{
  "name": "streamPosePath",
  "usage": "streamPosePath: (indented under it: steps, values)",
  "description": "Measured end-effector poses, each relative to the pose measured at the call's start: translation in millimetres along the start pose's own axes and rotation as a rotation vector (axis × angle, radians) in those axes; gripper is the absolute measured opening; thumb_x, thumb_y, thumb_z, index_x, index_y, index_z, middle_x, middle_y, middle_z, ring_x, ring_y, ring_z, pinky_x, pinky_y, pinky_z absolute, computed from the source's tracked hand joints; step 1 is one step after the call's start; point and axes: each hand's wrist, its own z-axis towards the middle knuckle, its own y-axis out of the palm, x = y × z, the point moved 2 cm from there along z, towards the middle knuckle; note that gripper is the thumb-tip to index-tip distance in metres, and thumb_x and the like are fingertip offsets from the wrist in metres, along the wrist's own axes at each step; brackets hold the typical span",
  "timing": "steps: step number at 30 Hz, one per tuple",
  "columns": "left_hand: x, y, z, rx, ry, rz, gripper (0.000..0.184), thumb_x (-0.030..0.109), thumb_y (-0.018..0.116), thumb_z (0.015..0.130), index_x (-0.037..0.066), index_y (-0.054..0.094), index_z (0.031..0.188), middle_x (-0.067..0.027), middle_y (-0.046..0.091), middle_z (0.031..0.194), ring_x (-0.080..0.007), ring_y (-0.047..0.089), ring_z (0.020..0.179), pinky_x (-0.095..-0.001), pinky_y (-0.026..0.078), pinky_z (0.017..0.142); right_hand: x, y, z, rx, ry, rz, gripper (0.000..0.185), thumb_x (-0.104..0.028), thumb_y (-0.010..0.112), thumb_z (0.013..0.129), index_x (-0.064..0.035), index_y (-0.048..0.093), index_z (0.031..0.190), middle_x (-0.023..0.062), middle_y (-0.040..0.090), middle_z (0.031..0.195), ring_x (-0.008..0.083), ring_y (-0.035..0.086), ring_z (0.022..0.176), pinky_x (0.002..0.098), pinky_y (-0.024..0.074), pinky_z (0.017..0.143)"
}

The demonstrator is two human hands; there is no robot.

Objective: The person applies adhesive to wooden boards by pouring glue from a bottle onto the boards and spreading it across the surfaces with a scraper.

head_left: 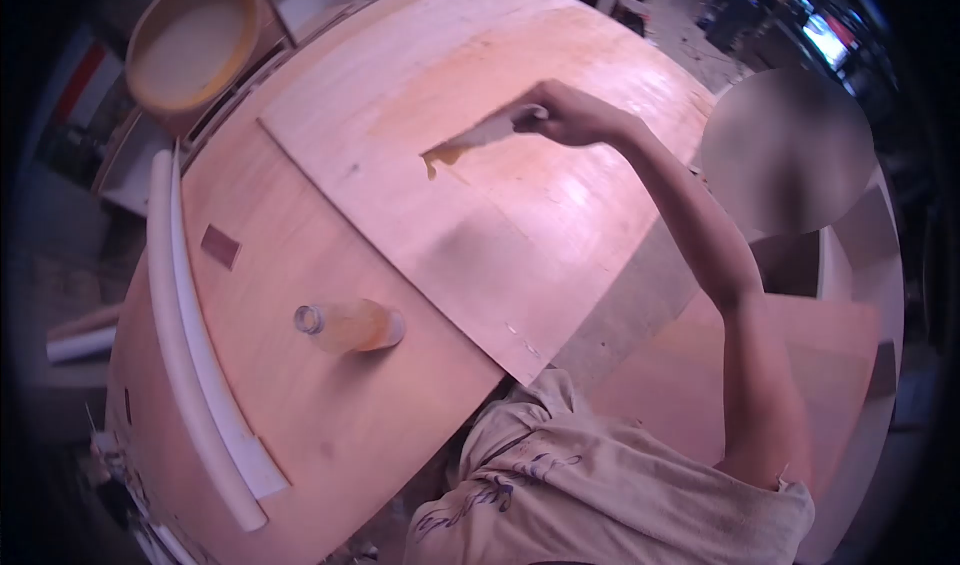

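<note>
My right hand (565, 115) is closed round a flat pale scraper (485, 137), held above a large light board (440, 75). Yellowish, thick liquid hangs from the scraper's far edge. Wet, shiny patches and orange-tinted smears show on the board. To the lower left, a clear bottle (350, 325) with amber liquid in it stands on an orange-brown wooden surface (330, 445). A small dark red-brown rectangle (220, 247) lies on that surface. My left hand is not in view.
A long pale roll (185, 355) lies along the left side of the wooden surface. At the upper left is a round yellow-rimmed container (195, 40). Another reddish board (820, 365) is at the right, below a blurred round area. A lit screen (828, 40) shows at the upper right.
</note>
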Motion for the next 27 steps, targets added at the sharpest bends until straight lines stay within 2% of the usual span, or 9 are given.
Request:
streamPosePath:
  steps: [1,4,10,15,21,23,25,26,27]
  values:
    - [-3,1,-12,0.031,-0.016,-0.034,0.026,0.022,0.062,0.084,0.009,0.062,0.107,-0.0042,0.066,0.097,-0.0131,0.062,0.084,-0.0256,0.044,0.071,20,10,36,-0.025,-0.038,-0.053,0.029,0.000,0.057,0.083,-0.0026,0.063,0.112,0.0180,0.066,0.090,0.0258,0.061,0.079,0.0332,0.0477,0.076]
    - [-14,10,-54,0.125,-0.068,-0.132,0.024,0.022,0.062,0.085,0.009,0.063,0.106,-0.0039,0.067,0.096,-0.0129,0.062,0.082,-0.0250,0.044,0.070,71,55,145,-0.062,-0.057,-0.149,0.031,-0.003,0.055,0.083,-0.0043,0.064,0.112,0.0201,0.066,0.095,0.0340,0.061,0.088,0.0388,0.0476,0.079]
    - [-36,34,-155,0.300,-0.179,-0.239,0.026,0.021,0.062,0.085,0.008,0.063,0.107,-0.0051,0.067,0.095,-0.0137,0.062,0.083,-0.0260,0.045,0.072,159,193,288,-0.190,-0.108,-0.385,0.034,-0.007,0.056,0.079,-0.0091,0.065,0.112,0.0194,0.067,0.095,0.0347,0.063,0.086,0.0423,0.0497,0.074]
    - [-53,44,-218,0.349,-0.322,-0.151,0.030,0.018,0.062,0.087,0.004,0.060,0.113,-0.0084,0.067,0.101,-0.0165,0.062,0.089,-0.0296,0.047,0.078,143,203,354,-0.290,-0.093,-0.592,0.032,-0.009,0.059,0.073,-0.0113,0.069,0.103,0.0155,0.068,0.094,0.0320,0.065,0.081,0.0424,0.0516,0.068]
    - [70,62,-208,0.156,0.016,0.170,0.022,0.013,0.061,0.087,0.003,0.063,0.107,-0.0089,0.067,0.102,-0.0181,0.063,0.092,-0.0295,0.046,0.082,161,212,320,-0.319,-0.078,-0.529,0.029,-0.012,0.059,0.073,-0.0123,0.071,0.099,0.0128,0.069,0.086,0.0322,0.065,0.079,0.0418,0.0512,0.070]
    - [119,60,-204,-0.076,0.181,0.022,0.039,0.024,0.067,0.084,0.000,0.059,0.113,-0.0139,0.062,0.114,-0.0210,0.058,0.105,-0.0358,0.045,0.091,162,199,272,-0.388,-0.094,-0.510,0.025,-0.014,0.059,0.073,-0.0124,0.071,0.095,0.0135,0.069,0.084,0.0322,0.065,0.079,0.0417,0.0509,0.070]
    - [194,40,-209,-0.249,0.282,0.419,0.042,0.027,0.071,0.080,0.000,0.059,0.110,-0.0163,0.059,0.119,-0.0255,0.054,0.115,-0.0378,0.041,0.097,151,196,208,-0.402,0.092,-0.409,0.022,-0.016,0.060,0.073,-0.0120,0.072,0.090,0.0139,0.068,0.082,0.0320,0.065,0.077,0.0414,0.0508,0.070]
    - [221,27,-206,-0.285,0.483,0.445,0.046,0.031,0.072,0.077,0.001,0.059,0.110,-0.0168,0.059,0.118,-0.0276,0.053,0.116,-0.0390,0.040,0.098,159,202,174,-0.395,-0.065,-0.441,0.022,-0.017,0.060,0.073,-0.0114,0.072,0.090,0.0146,0.068,0.082,0.0318,0.065,0.076,0.0417,0.0509,0.069]
    - [246,15,-202,-0.323,0.696,0.461,0.050,0.034,0.074,0.075,0.001,0.060,0.109,-0.0172,0.059,0.118,-0.0298,0.052,0.117,-0.0402,0.039,0.100,158,202,145,-0.487,0.050,-0.468,0.023,-0.017,0.059,0.073,-0.0127,0.072,0.092,0.0140,0.068,0.084,0.0317,0.065,0.077,0.0417,0.0509,0.070]
